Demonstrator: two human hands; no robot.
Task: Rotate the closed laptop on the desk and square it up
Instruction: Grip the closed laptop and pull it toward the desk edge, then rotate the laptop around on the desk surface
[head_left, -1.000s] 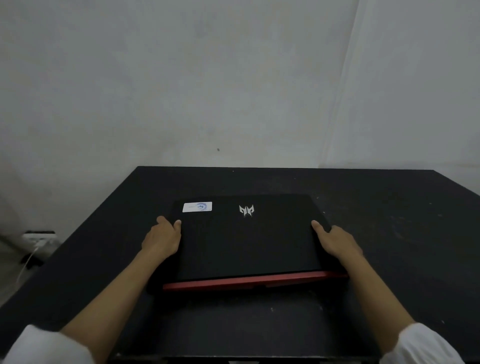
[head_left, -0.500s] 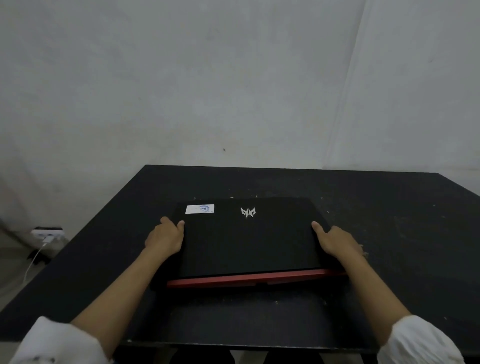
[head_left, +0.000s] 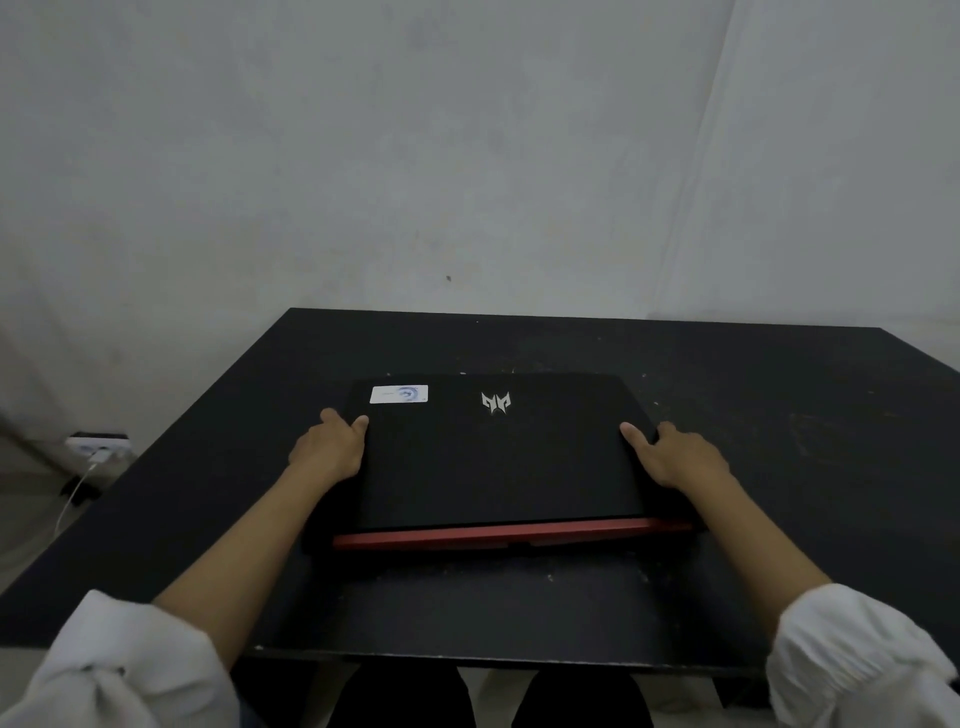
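A closed black laptop (head_left: 498, 457) lies flat in the middle of the black desk (head_left: 779, 415). Its lid carries a silver logo and a white sticker near the far edge, and a red strip runs along its near edge. The laptop's edges run nearly parallel to the desk's edges. My left hand (head_left: 330, 447) grips the laptop's left side, thumb on the lid. My right hand (head_left: 675, 454) grips the right side the same way, fingers wrapped over the edge.
A plain wall stands close behind the desk's far edge. On the floor at the left sits a white power strip (head_left: 98, 447) with a white cable plugged in. My knees show under the desk's near edge.
The laptop and both hands hold almost the same place on the desk. The camera has tilted down a little, showing more of the near desk edge.
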